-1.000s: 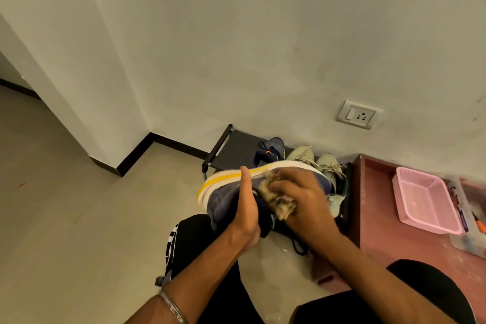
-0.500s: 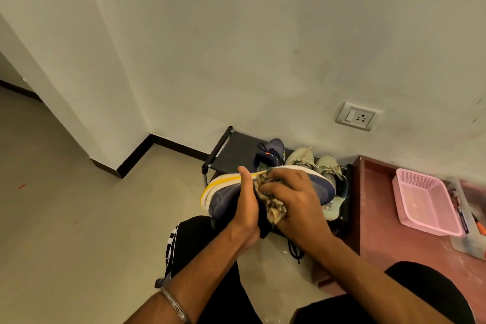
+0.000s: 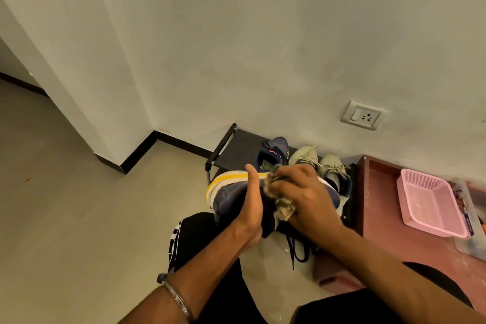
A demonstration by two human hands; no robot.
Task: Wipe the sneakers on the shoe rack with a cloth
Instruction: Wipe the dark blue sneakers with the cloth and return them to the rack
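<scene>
Gripping a navy sneaker [image 3: 231, 192] in my left hand [image 3: 252, 208], thumb over its white-and-yellow sole; right hand [image 3: 302, 197] fingers [image 3: 285, 181] curled round a bunched cloth [image 3: 284, 209], pressed to the sole. Behind: black shoe rack [image 3: 236, 147] bearing second navy sneaker [image 3: 274, 151], beige pair [image 3: 318, 163].

a single head-worn view looks forward and down, close over both hands, seemingly toward a wall corner [image 3: 155, 129].
</scene>
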